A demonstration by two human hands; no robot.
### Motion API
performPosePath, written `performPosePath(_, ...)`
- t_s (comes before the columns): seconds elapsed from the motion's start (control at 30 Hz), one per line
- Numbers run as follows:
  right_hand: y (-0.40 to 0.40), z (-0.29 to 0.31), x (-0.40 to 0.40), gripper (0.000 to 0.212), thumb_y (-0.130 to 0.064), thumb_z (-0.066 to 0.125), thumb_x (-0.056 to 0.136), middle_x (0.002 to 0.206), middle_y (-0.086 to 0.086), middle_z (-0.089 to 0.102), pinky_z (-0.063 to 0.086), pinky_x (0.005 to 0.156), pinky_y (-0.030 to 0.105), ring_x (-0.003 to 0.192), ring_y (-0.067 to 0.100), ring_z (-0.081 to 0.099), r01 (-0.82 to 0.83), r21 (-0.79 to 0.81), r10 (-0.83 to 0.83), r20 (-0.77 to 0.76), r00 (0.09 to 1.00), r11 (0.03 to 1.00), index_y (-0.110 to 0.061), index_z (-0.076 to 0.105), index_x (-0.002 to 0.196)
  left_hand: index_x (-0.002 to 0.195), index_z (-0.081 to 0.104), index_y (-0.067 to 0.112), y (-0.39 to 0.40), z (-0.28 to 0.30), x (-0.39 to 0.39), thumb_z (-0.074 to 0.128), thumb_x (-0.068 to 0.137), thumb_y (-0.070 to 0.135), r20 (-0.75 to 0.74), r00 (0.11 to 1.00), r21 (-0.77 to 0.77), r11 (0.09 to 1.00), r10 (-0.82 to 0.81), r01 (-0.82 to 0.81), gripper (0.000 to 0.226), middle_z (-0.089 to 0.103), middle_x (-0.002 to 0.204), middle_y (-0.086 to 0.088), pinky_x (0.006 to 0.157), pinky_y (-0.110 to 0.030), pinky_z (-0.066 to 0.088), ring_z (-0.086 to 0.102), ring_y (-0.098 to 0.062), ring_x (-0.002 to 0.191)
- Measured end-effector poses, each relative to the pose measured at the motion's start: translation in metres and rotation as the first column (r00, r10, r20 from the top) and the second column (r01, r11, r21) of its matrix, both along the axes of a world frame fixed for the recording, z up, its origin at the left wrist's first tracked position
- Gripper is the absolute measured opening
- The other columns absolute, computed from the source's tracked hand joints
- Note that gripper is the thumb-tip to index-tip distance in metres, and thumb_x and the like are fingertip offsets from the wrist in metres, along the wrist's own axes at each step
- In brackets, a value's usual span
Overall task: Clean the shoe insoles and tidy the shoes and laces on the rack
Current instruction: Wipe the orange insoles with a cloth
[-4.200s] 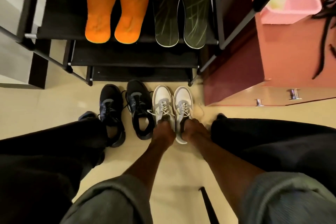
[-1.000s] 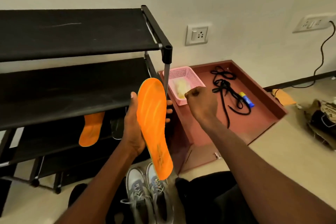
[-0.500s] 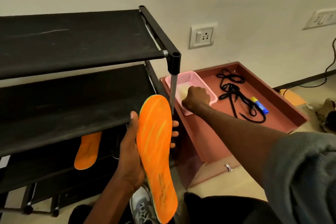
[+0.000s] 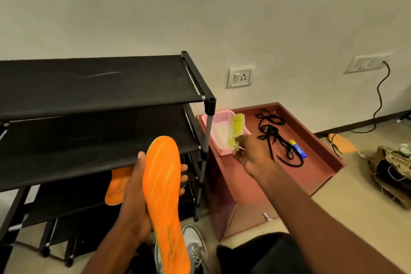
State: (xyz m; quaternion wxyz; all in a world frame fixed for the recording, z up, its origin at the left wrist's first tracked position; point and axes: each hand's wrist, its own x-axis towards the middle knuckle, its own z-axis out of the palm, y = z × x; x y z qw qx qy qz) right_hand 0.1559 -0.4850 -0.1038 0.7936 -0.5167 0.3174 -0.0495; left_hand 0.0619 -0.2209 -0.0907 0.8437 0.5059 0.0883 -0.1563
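Observation:
My left hand (image 4: 133,198) grips an orange insole (image 4: 165,202) upright in front of the black shoe rack (image 4: 93,87). My right hand (image 4: 253,155) pinches a yellow-green brush (image 4: 236,130) by its lower end, lifted just above the pink basket (image 4: 219,134). A second orange insole (image 4: 116,186) leans on a lower rack shelf, partly hidden by my left hand. Black laces (image 4: 274,138) lie loose on the reddish-brown low cabinet top (image 4: 315,158). A grey and white shoe (image 4: 194,244) shows on the floor under the held insole.
A blue and yellow tube (image 4: 298,148) lies beside the laces. A wall socket (image 4: 239,77) and a second socket with a black cable (image 4: 378,95) are on the wall. A brown bag (image 4: 391,176) sits on the floor at right. My dark-clad knee is below.
My right hand reached into the pink basket and has come up holding the yellow-green brush. The left hand keeps holding the orange insole, taken from the rack earlier.

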Motion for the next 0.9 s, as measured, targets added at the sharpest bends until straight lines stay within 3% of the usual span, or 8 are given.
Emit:
performPosePath(0.1, 0.036, 0.005, -0.061, 0.026, 0.007, 0.044, 0.088, 0.070, 0.007, 0.052, 0.037, 0.038, 0.019, 0.051, 0.014, 0.039, -0.163, 0.180, 0.161, 0.027, 0.987, 0.970, -0.011, 0.061, 0.095, 0.137, 0.060, 0.010, 0.023, 0.013, -0.032, 0.038, 0.097, 0.071, -0.015, 0.999, 0.021, 0.999, 0.047, -0.047, 0.076, 0.070, 0.125, -0.023, 0.094, -0.053, 0.056, 0.067, -0.042, 0.117)
performPosePath(0.23, 0.090, 0.001, -0.115, 0.029, 0.003, 0.042, 0.092, 0.073, 0.004, 0.061, 0.042, 0.042, 0.020, 0.052, 0.012, 0.047, -0.379, 0.316, 0.376, 0.073, 0.924, 0.870, -0.015, 0.064, 0.100, 0.131, 0.066, 0.005, 0.057, 0.013, -0.075, 0.039, 0.097, 0.071, -0.107, 0.986, 0.034, 0.992, 0.125, -0.122, 0.079, 0.070, 0.124, -0.025, 0.102, -0.057, 0.047, 0.066, -0.043, 0.118)
performPosePath(0.33, 0.124, -0.004, -0.125, 0.022, -0.005, 0.050, 0.091, 0.080, 0.005, 0.068, 0.045, 0.047, 0.023, 0.064, 0.016, 0.055, -0.496, 0.318, 0.510, 0.043, 0.859, 0.808, -0.013, 0.067, 0.102, 0.132, 0.065, 0.004, 0.075, 0.007, -0.079, 0.041, 0.095, 0.072, -0.185, 0.968, 0.097, 0.984, 0.168, -0.152, 0.081, 0.070, 0.123, -0.025, 0.093, -0.051, 0.050, 0.067, -0.041, 0.113)
performPosePath(0.47, 0.150, -0.008, -0.109, 0.022, -0.024, 0.063, 0.095, 0.091, 0.007, 0.071, 0.047, 0.055, 0.027, 0.072, 0.017, 0.065, -0.589, 0.280, 0.598, 0.062, 0.799, 0.758, -0.011, 0.070, 0.111, 0.134, 0.063, 0.007, 0.080, -0.003, -0.052, 0.042, 0.097, 0.070, -0.165, 0.962, 0.109, 0.973, 0.218, -0.202, 0.077, 0.068, 0.125, -0.027, 0.085, -0.049, 0.054, 0.065, -0.041, 0.111)
performPosePath(0.57, 0.158, -0.015, -0.095, 0.022, -0.032, 0.066, 0.098, 0.088, 0.003, 0.074, 0.048, 0.062, 0.029, 0.072, 0.013, 0.067, -0.639, 0.152, 0.630, 0.106, 0.769, 0.754, -0.015, 0.074, 0.108, 0.128, 0.069, 0.008, 0.078, -0.017, -0.028, 0.042, 0.099, 0.068, -0.124, 0.971, 0.103, 0.976, 0.203, -0.191, 0.072, 0.069, 0.124, -0.028, 0.094, -0.055, 0.052, 0.066, -0.039, 0.107)
performPosePath(0.67, 0.160, -0.021, -0.078, 0.017, -0.019, 0.070, 0.097, 0.091, 0.005, 0.079, 0.055, 0.062, 0.028, 0.074, 0.016, 0.073, -0.652, -0.099, 0.659, 0.084, 0.747, 0.752, -0.009, 0.072, 0.111, 0.130, 0.066, 0.013, 0.078, -0.032, -0.013, 0.039, 0.101, 0.067, -0.128, 0.975, 0.100, 0.980, 0.183, -0.171, 0.067, 0.070, 0.124, -0.026, 0.104, -0.061, 0.046, 0.066, -0.042, 0.112)
performPosePath(0.77, 0.155, -0.030, -0.068, 0.019, -0.007, 0.073, 0.095, 0.097, 0.003, 0.079, 0.059, 0.070, 0.030, 0.086, 0.015, 0.076, -0.544, -0.414, 0.629, 0.096, 0.772, 0.730, -0.011, 0.073, 0.113, 0.132, 0.067, 0.015, 0.081, -0.044, -0.006, 0.036, 0.102, 0.067, -0.139, 0.981, 0.084, 0.989, 0.132, -0.121, 0.067, 0.067, 0.129, -0.025, 0.104, -0.061, 0.044, 0.064, -0.042, 0.115)
performPosePath(0.9, 0.152, -0.040, -0.075, 0.029, -0.004, 0.070, 0.096, 0.103, -0.013, 0.075, 0.059, 0.079, 0.022, 0.093, 0.002, 0.072, -0.322, -0.728, 0.592, 0.142, 0.793, 0.605, -0.023, 0.074, 0.117, 0.142, 0.057, 0.014, 0.079, -0.050, 0.000, 0.037, 0.102, 0.066, -0.184, 0.977, 0.031, 0.994, 0.109, -0.105, 0.068, 0.065, 0.133, -0.023, 0.096, -0.056, 0.051, 0.065, -0.043, 0.118)
